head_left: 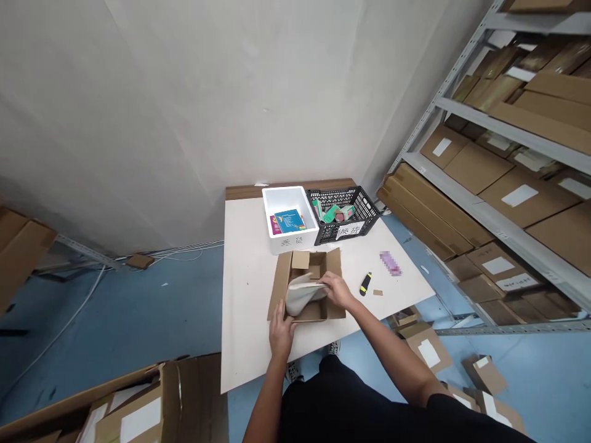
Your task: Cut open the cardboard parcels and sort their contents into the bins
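An open cardboard box [316, 312] stands on the white table with its flaps spread outward. Inside it lies a folded, off-white, paper-like sheet [299, 296], curved at its left side. My right hand [338, 290] reaches over the box's right side, its fingers closed on the sheet's right edge. At the near left corner, my left hand [281, 332] grips the box's edge and flap. The box's far part shows a raised inner cardboard piece [300, 259]. What lies under the sheet is hidden.
Behind the box stand a white bin [293, 241] with booklets and a black plastic crate [329, 232] with small packets. A yellow-black box cutter [365, 283], a cardboard scrap [378, 293] and a blurred pink item [390, 263] lie right. Loaded shelves [508, 221] flank the table.
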### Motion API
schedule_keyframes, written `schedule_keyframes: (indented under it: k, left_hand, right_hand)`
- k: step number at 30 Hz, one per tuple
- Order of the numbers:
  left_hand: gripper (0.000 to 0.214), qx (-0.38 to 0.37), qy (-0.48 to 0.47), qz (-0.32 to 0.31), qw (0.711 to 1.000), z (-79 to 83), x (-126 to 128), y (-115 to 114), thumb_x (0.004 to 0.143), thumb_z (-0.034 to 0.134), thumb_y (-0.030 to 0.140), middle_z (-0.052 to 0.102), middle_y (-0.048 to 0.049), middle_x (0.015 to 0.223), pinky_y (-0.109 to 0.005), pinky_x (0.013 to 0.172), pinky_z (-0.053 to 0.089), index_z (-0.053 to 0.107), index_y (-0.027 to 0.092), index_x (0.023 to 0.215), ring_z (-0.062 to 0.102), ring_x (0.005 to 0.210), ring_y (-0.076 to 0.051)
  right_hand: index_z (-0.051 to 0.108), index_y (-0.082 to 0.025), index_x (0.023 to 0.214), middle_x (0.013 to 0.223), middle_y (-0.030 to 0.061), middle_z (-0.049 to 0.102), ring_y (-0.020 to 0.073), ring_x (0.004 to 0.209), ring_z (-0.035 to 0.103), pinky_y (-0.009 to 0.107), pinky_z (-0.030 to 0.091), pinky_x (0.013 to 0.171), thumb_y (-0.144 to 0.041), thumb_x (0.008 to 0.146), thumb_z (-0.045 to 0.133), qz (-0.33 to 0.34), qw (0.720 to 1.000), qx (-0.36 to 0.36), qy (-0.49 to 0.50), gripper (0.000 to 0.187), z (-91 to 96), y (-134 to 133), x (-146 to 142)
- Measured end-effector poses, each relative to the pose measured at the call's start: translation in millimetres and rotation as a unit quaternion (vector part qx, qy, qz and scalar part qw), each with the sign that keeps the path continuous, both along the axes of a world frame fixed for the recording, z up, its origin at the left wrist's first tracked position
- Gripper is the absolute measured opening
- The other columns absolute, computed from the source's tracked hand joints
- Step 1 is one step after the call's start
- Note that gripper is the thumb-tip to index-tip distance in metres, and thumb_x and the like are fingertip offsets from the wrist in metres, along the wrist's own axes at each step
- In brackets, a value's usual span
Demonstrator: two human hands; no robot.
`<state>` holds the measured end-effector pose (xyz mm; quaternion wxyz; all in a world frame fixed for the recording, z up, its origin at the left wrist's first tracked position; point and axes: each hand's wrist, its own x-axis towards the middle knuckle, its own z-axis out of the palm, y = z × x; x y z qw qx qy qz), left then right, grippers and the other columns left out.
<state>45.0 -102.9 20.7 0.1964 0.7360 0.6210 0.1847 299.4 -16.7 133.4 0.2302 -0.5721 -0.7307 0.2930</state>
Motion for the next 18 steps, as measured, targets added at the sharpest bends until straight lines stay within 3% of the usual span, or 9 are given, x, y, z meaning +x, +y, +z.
schedule_keyframes:
  k: [5, 8, 12, 15, 18]
  left_hand:
    - [0.017, 0.021, 0.023, 0.046, 0.998, 5.5, -45.8, 4.5, 0.095, 0.060, 0.023, 0.044, -0.0033, 0.166, -0.054, 0.123, 0.041, 0.074, 0.027, 0.086, 0.037, 0.155, -0.035]
    - [0.016, 0.036, 0.016, 0.072, 0.997, 1.3, -83.2, 4.0, 0.095, 0.060, 0.025, 0.039, -0.0047, 0.169, -0.053, 0.123, 0.042, 0.075, 0.024, 0.088, 0.038, 0.154, -0.037]
    - [0.024, 0.061, -0.008, 0.082, 0.995, -5.6, -124.9, 5.1, 0.098, 0.054, 0.028, 0.032, -0.0069, 0.172, -0.050, 0.122, 0.044, 0.074, 0.021, 0.086, 0.036, 0.155, -0.036]
    - [0.021, 0.053, -0.006, 0.086, 0.995, -6.5, -140.3, 4.9, 0.096, 0.056, 0.029, 0.033, -0.0071, 0.171, -0.050, 0.120, 0.045, 0.075, 0.021, 0.091, 0.036, 0.155, -0.036]
    - [0.025, 0.028, 0.028, 0.097, 0.995, -1.5, -141.1, 0.8, 0.092, 0.060, 0.025, 0.037, -0.0094, 0.169, -0.057, 0.120, 0.043, 0.074, 0.024, 0.113, 0.032, 0.156, -0.039]
  right_hand:
    - [0.080, -0.024, 0.102, 0.102, 0.0054, 0.071, 0.0274, 0.103, 0.065, 0.039, 0.050, 0.096, -0.033, 0.084, 0.078, -0.041, 0.991, -0.013, 0.130, 0.020, 60.5, 34.7, 60.7]
    - [0.080, -0.020, 0.093, 0.096, 0.0049, 0.074, 0.0294, 0.099, 0.065, 0.041, 0.052, 0.092, -0.032, 0.070, 0.089, -0.102, 0.973, -0.058, 0.198, 0.028, 73.7, 66.6, 97.4]
    - [0.078, -0.015, 0.083, 0.083, 0.0020, 0.074, 0.0248, 0.087, 0.067, 0.035, 0.052, 0.081, -0.024, 0.069, 0.085, -0.096, 0.964, -0.095, 0.227, 0.018, 52.9, 106.8, 112.9]
    - [0.076, -0.011, 0.082, 0.078, 0.0003, 0.073, 0.0183, 0.079, 0.063, 0.029, 0.050, 0.077, -0.026, 0.078, 0.078, -0.087, 0.978, -0.119, 0.145, 0.015, 19.7, 127.5, 99.8]
    - [0.077, -0.007, 0.095, 0.092, 0.0046, 0.076, 0.0168, 0.085, 0.063, 0.029, 0.050, 0.083, -0.026, 0.083, 0.074, -0.121, 0.980, -0.134, 0.086, 0.023, -14.9, 132.7, 82.1]
